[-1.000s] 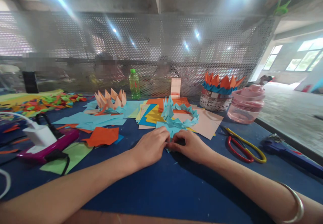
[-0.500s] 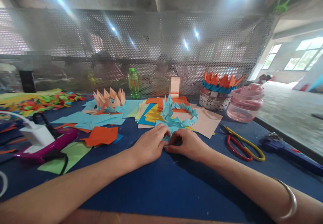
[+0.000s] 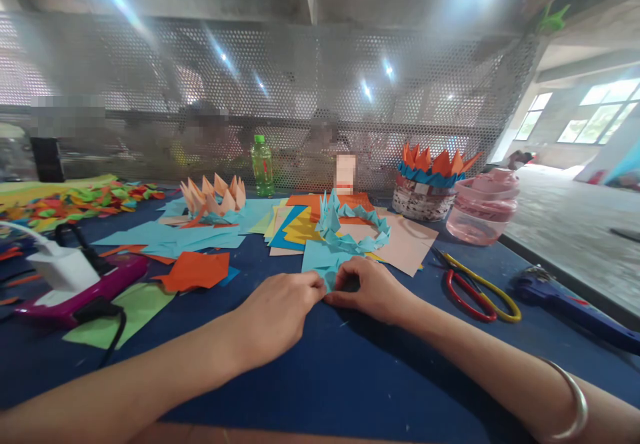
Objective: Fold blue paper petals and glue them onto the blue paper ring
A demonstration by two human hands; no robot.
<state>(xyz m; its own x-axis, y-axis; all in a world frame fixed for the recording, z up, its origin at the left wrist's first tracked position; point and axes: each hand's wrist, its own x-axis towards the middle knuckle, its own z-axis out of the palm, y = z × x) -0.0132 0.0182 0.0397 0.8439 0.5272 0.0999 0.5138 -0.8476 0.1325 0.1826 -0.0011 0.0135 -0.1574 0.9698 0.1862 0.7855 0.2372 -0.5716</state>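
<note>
My left hand and my right hand meet over a small light blue folded paper piece on the dark blue table. Both hands have fingers pinched together on that piece, pressing it against the table. Just beyond my fingers lies a ring of light blue folded paper points on a stack of coloured sheets. A silver bangle sits on my right wrist.
Red-and-yellow scissors and a blue tool lie to the right. A pink jar, an orange-and-blue paper crown on a tub, a green bottle, a peach paper crown, a magenta device with a white charger and paper scraps surround the work area.
My left hand slid back toward me and slightly left along the table, while my right hand stayed pinched on the blue paper. More of the blue piece shows between the hands.
</note>
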